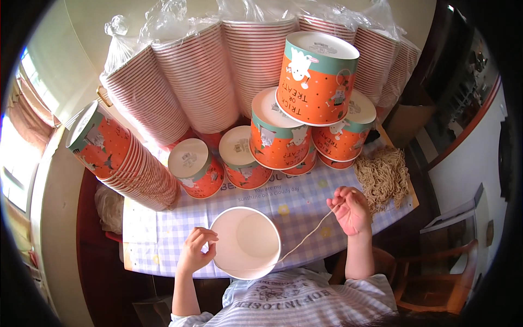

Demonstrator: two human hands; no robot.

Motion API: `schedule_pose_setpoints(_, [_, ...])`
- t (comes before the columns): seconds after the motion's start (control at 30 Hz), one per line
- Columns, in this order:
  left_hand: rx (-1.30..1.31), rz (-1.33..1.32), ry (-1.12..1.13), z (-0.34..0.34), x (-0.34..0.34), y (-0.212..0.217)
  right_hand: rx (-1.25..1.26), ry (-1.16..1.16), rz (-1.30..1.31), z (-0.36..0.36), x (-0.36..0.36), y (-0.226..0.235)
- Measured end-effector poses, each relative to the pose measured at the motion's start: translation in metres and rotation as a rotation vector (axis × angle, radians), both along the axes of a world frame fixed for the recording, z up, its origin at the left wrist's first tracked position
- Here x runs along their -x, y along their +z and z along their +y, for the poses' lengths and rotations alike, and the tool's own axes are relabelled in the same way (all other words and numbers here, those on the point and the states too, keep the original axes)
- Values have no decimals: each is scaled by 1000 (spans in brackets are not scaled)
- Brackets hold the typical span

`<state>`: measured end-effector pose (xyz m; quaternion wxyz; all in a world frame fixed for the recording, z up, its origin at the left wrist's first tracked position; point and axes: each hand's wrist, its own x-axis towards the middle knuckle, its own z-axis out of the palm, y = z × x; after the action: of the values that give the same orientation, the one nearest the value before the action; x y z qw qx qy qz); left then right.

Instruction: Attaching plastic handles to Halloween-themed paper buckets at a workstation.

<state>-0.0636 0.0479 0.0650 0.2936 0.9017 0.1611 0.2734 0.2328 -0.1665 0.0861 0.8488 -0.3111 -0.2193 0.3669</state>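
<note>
A white-lined paper bucket (260, 233) is at the table's front edge, its round mouth facing me. My left hand (197, 249) is at the bucket's left rim, fingers bent over it and thumb below. Raised to the right of the bucket, my right hand (351, 211) pinches a thin beige cord (308, 235) between curled fingers. From there the cord slants down to the bucket's right rim, and a thin length crosses the lower part of its mouth. A tangled bundle of beige cords (383, 179) lies beyond my right hand.
Upturned orange and green printed buckets (317, 82) are piled mid-table. Behind them stand tall nested bucket stacks (199, 76) in clear plastic bags. Another nested stack (122, 152) leans at the left. A checked cloth (163, 240) covers the table; a wooden chair (436, 278) is at the right.
</note>
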Motion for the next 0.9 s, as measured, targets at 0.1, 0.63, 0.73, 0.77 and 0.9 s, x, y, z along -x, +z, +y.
schedule_pose_setpoints(0.1, [-6, 95, -51, 6, -12, 7, 39, 251, -25, 0, -14, -13])
schedule_pose_setpoints(0.63, [-222, 243, -314, -33, -96, 34, 644, -86, -1086, -2, 37, -40])
schedule_pose_setpoints(0.73, [-132, 271, -366, -55, -108, 32, 603, -62, -1085, -5, 43, -42])
schedule_pose_setpoints(0.77, [-162, 238, -385, -57, -110, 27, 574, -42, -1075, -7, 45, -46])
schedule_pose_setpoints(0.9, [173, 510, -376, -63, -103, 32, 498, -4, -1029, -13, 49, -43])
